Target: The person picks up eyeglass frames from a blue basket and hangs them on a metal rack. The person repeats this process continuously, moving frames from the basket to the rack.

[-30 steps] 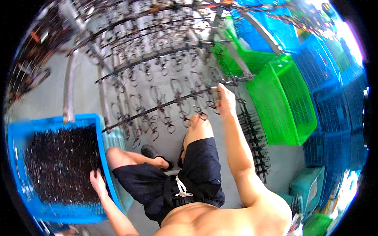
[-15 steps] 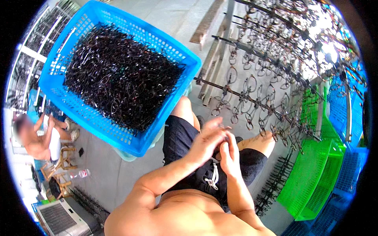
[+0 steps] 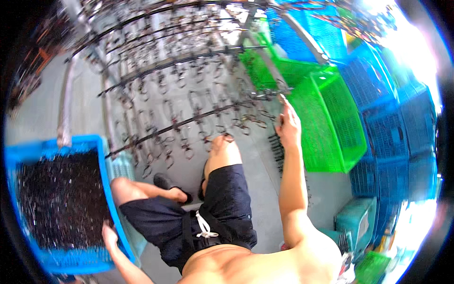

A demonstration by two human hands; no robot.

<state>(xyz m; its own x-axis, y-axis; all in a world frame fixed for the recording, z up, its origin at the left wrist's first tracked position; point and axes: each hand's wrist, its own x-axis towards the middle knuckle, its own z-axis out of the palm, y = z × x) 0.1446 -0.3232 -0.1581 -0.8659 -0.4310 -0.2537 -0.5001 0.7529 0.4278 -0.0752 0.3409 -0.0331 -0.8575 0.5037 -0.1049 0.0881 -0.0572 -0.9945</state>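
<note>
At the inner side of a blue plastic basket point(image 3: 126, 236) on the left is my left hand point(image 3: 109, 235), over the edge of a heap of small dark wiry pieces point(image 3: 61, 199). Motion blur hides what its fingers do. My right arm stretches forward, and the right hand point(image 3: 289, 125) has its fingers extended and its thumb apart. Its fingertips reach the right end of a dark rack bar point(image 3: 198, 117), touching or just below it; which, I cannot tell. Ring-shaped dark pieces point(image 3: 189, 147) hang along that bar in front of my knees.
More bars with hanging pieces point(image 3: 179, 66) rise behind. Green plastic baskets point(image 3: 326, 123) stand right of my right hand, with stacked blue baskets point(image 3: 385, 135) beyond. A teal plastic stool point(image 3: 357, 217) is at lower right. Grey floor point(image 3: 265, 189) lies around my legs.
My view has swung right, so the blue basket now appears at lower left. My hands, together over my lap before, have parted: left to the basket, right out to the bar's end.
</note>
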